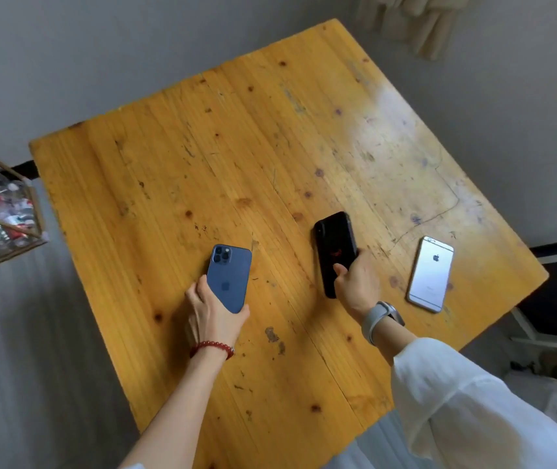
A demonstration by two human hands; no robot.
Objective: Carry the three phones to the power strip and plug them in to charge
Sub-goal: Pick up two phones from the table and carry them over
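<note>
Phones (431, 274) on scuffed wooden table (202, 147), grey walls (67, 45) behind

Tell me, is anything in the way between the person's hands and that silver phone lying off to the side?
Nothing visible. The silver phone lies alone on bare wooden table, just beyond the right hand. But that hand grips the black phone, and the left hand the blue phone.

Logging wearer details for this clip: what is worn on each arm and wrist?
The left hand has a bare forearm and a red beaded bracelet. The right hand has a grey-banded wristwatch and a loose white fabric sleeve.
</note>
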